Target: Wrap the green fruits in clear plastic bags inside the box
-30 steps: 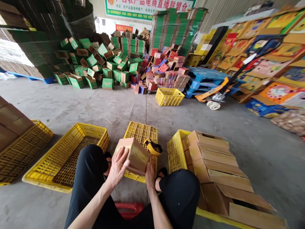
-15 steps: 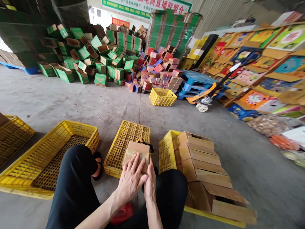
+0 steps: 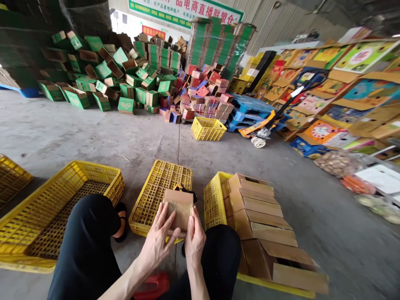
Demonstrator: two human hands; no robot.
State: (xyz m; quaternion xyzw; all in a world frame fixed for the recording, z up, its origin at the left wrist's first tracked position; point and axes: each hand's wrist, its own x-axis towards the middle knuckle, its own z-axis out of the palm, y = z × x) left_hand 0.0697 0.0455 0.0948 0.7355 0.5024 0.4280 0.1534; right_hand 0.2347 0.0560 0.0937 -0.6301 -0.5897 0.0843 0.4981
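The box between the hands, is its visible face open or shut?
Shut: shiny tape crosses the box, and no gap shows. Far side: cannot tell.

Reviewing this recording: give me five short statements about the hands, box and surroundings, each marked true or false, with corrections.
1. The left hand lies spread on the small cardboard box. True.
2. The right hand is away from the box. False: the right hand touches the box's right side.
3. Cardboard boxes sit in the crate beside the right leg. True.
4. The crate beside the left leg is packed with boxes. False: that crate shows its slotted floor.
5. The pallet truck is green. False: the pallet truck is orange with a dark handle.
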